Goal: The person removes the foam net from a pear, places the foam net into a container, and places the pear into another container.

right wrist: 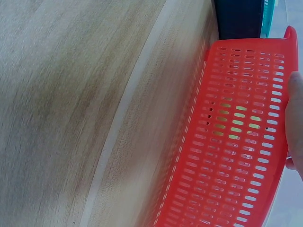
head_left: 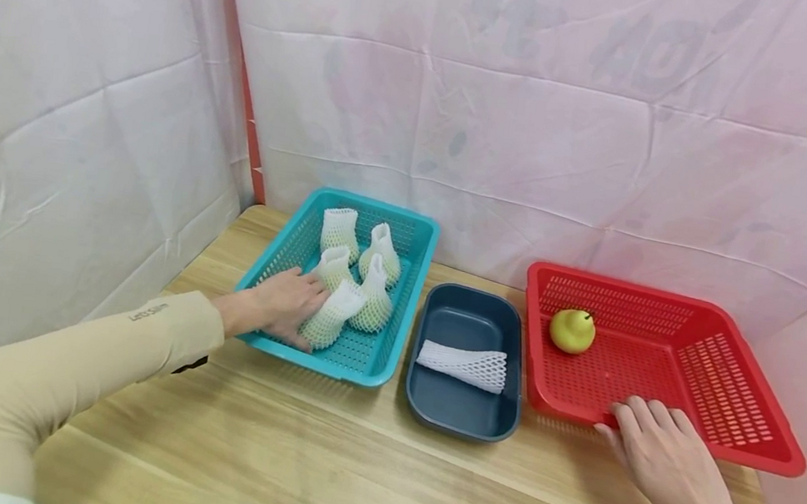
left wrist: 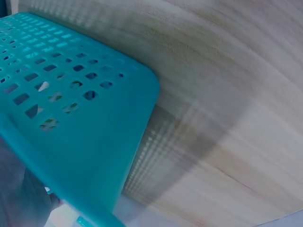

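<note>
My left hand [head_left: 289, 303] reaches over the near left side of a teal basket [head_left: 380, 371]. Its spread fingers and thumb lie against the nearest pear in a white foam net [head_left: 333, 315]. Several more netted pears, among them one netted pear [head_left: 373, 299], stand close together beyond it. At the near rim of a red basket [head_left: 742, 386], my right hand [head_left: 666, 452] grips the edge, fingers over the top and thumb outside. A bare yellow-green pear [head_left: 572, 331] sits at the left inside that basket.
Between the baskets stands a dark blue tray [head_left: 462, 421] with a flattened white foam net [head_left: 465, 366] lying across it. All three containers rest on a wooden table [head_left: 317, 460]. Pale cloth [head_left: 509, 130] hangs behind and at both sides.
</note>
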The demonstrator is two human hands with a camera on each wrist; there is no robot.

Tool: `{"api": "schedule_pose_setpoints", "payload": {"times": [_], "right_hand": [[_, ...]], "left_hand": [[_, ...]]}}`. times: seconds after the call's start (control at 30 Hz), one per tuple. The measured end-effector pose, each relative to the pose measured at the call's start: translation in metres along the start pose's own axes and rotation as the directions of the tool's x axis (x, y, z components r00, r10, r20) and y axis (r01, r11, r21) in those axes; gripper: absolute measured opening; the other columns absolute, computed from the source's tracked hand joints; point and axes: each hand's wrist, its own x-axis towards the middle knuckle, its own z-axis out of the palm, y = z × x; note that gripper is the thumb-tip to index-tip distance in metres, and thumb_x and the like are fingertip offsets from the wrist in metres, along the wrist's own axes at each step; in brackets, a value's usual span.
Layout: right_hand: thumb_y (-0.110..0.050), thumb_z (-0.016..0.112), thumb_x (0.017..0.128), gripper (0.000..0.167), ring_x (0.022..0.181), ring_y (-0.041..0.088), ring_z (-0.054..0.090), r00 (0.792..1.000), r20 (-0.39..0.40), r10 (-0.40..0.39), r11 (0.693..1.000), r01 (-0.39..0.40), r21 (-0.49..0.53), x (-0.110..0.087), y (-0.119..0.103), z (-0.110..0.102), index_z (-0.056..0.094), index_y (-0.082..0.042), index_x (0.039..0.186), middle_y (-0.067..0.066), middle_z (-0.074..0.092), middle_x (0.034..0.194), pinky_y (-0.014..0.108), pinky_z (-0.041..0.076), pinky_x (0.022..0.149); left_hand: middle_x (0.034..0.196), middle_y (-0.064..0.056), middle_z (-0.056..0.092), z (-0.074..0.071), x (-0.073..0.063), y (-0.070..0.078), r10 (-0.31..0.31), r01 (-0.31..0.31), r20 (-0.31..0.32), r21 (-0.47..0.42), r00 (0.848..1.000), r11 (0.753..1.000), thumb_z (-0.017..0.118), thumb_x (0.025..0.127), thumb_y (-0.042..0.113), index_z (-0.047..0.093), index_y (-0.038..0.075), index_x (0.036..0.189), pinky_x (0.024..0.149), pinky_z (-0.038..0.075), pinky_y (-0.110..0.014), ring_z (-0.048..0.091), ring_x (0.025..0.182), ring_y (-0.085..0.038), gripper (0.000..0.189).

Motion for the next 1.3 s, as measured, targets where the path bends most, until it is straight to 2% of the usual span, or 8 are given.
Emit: {"api": "schedule_pose_setpoints", "payload": {"times": [0.17,0.4,0.63,0.83,1.07,1.3], "right_hand": [[-0.046,0.028,0.114,0.061,0.069,0.032,0.052,1.0,-0.018,-0.005,1.0,0.005,0.005,-0.001,0.002,0.0,0.061,0.002,0.096,0.011,0.055,0.08,0.044,0.041,0.058],[-0.047,0.028,0.113,0.061,0.069,0.032,0.052,1.0,-0.011,-0.004,1.0,0.004,0.003,-0.001,0.002,0.001,0.06,0.002,0.096,0.011,0.054,0.08,0.044,0.041,0.059],[-0.047,0.028,0.114,0.061,0.069,0.032,0.052,1.0,-0.01,-0.004,1.0,0.004,0.005,0.001,0.001,0.0,0.06,0.002,0.096,0.011,0.055,0.08,0.043,0.04,0.059],[-0.048,0.027,0.114,0.062,0.069,0.032,0.052,1.0,-0.02,-0.002,1.0,0.002,0.01,0.002,0.001,0.0,0.06,0.001,0.096,0.011,0.054,0.08,0.044,0.04,0.058],[-0.048,0.026,0.114,0.063,0.068,0.032,0.051,1.0,-0.018,0.003,1.0,-0.003,0.013,0.002,0.001,0.0,0.06,0.001,0.095,0.011,0.053,0.08,0.044,0.04,0.057],[-0.049,0.026,0.114,0.063,0.068,0.032,0.051,1.0,-0.017,0.004,1.0,-0.003,0.014,0.001,0.001,0.001,0.06,0.001,0.096,0.011,0.054,0.081,0.044,0.04,0.057]], "left_hand": [[0.127,-0.015,0.069,0.001,0.004,0.003,0.035,-0.035,0.0,0.038,0.999,0.999,0.074,0.082,0.073,0.06,0.003,0.13,0.103,0.051,-0.051,0.062,0.122,-0.032,0.086],[0.129,-0.014,0.069,-0.001,0.004,0.002,0.031,-0.031,0.007,0.075,0.999,0.997,0.073,0.082,0.074,0.06,0.005,0.13,0.102,0.052,-0.048,0.063,0.121,-0.03,0.085],[0.127,-0.014,0.069,-0.005,0.0,-0.002,0.05,-0.045,-0.059,0.093,0.997,0.995,0.072,0.081,0.073,0.06,0.005,0.126,0.101,0.052,-0.049,0.062,0.121,-0.031,0.082],[0.125,-0.013,0.068,-0.01,-0.002,-0.005,0.066,-0.057,-0.089,0.103,0.994,0.993,0.07,0.082,0.071,0.06,0.005,0.124,0.103,0.05,-0.049,0.06,0.119,-0.031,0.079],[0.113,-0.01,0.068,-0.022,-0.01,-0.007,0.115,-0.078,-0.197,0.184,0.974,0.98,0.071,0.079,0.073,0.059,0.007,0.115,0.093,0.049,-0.045,0.061,0.106,-0.029,0.077],[0.108,-0.01,0.067,-0.04,-0.019,-0.01,0.115,-0.061,-0.273,0.197,0.955,0.978,0.071,0.077,0.072,0.059,0.006,0.115,0.087,0.048,-0.043,0.059,0.101,-0.029,0.077]]}}
